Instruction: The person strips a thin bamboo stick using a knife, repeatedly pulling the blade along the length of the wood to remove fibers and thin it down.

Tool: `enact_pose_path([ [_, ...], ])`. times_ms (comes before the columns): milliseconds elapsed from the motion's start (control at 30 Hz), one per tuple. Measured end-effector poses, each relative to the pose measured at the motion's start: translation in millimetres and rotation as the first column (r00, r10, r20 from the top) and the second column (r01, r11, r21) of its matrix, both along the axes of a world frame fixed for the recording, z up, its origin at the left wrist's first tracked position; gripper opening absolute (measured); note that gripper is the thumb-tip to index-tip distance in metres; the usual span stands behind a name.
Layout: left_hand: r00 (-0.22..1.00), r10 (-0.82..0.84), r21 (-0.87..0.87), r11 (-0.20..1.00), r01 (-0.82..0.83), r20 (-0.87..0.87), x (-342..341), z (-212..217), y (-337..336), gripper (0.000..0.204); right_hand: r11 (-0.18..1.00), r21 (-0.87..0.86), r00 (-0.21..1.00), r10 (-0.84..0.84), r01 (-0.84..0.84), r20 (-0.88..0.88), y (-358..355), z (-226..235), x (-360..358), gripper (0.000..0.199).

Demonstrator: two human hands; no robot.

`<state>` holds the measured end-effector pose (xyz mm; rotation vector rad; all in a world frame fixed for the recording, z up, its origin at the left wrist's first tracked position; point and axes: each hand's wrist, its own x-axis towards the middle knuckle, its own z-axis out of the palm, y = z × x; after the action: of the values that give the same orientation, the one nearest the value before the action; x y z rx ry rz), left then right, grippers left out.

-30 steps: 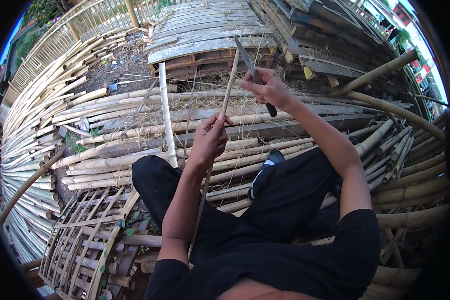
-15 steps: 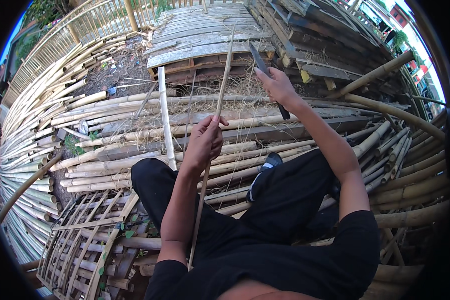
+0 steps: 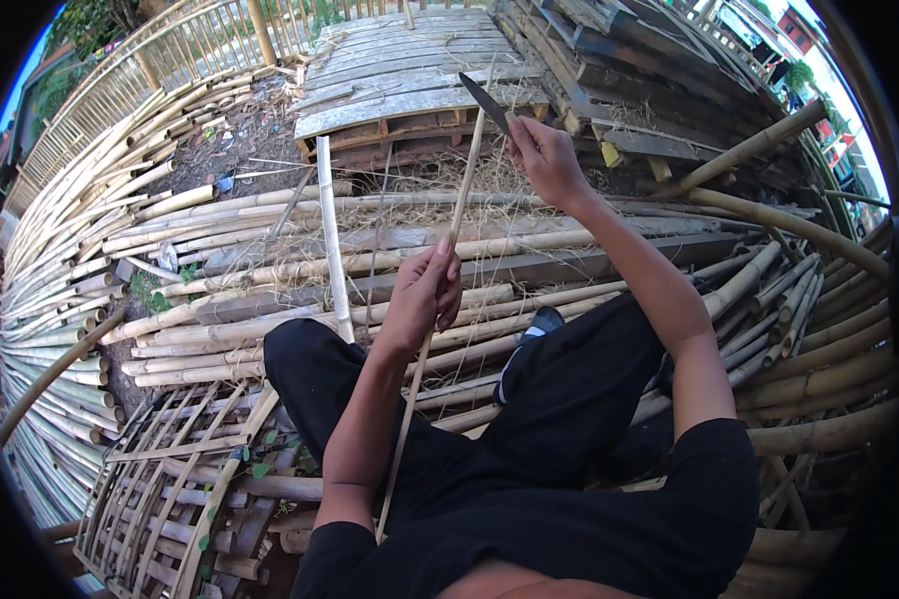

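While the left hand (image 3: pixel 425 297) closes its fingers around the middle of a thin bamboo strip (image 3: pixel 448 250), the right hand (image 3: pixel 547 158) grips the handle of a dark-bladed knife (image 3: pixel 485 102), fingers wrapped tight, the blade meeting the strip near its upper end; the strip is pale yellow-tan, narrow, flat and nearly straight, far slimmer than the poles around it. Surface: a bed of bamboo poles (image 3: pixel 270 260) laid side by side, strewn with dry fibre shavings, on which the person sits in black trousers with a dark shoe (image 3: pixel 531 334) showing; a woven bamboo lattice panel (image 3: pixel 160 479) lies at lower left; one pale split stick (image 3: pixel 332 240) rests across the poles; weathered grey planks (image 3: pixel 410 70) and stacked timber lie beyond, with a bamboo fence (image 3: pixel 170 50) at upper left, outdoors in daylight. Orientation: the strip's long axis runs steeply, from beside the person's lap at bottom up and slightly right, its far end pointing away toward the planks.
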<state>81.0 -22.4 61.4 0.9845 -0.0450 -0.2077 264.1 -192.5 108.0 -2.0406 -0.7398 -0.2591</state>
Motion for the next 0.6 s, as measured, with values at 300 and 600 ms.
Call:
enact_pose_path([
  [300, 0.994, 0.101, 0.132, 0.986, -0.104, 0.031, 0, -5, -6, 0.037, 0.984, -0.176, 0.992, 0.007, 0.016, 0.125, -1, 11, -11, 0.031],
  [600, 0.926, 0.245, 0.523, 0.769, -0.366, 0.288, -1, -3, -12, 0.048, 0.975, -0.22, 0.993, 0.008, 0.019, 0.122, -4, 6, -9, 0.03],
])
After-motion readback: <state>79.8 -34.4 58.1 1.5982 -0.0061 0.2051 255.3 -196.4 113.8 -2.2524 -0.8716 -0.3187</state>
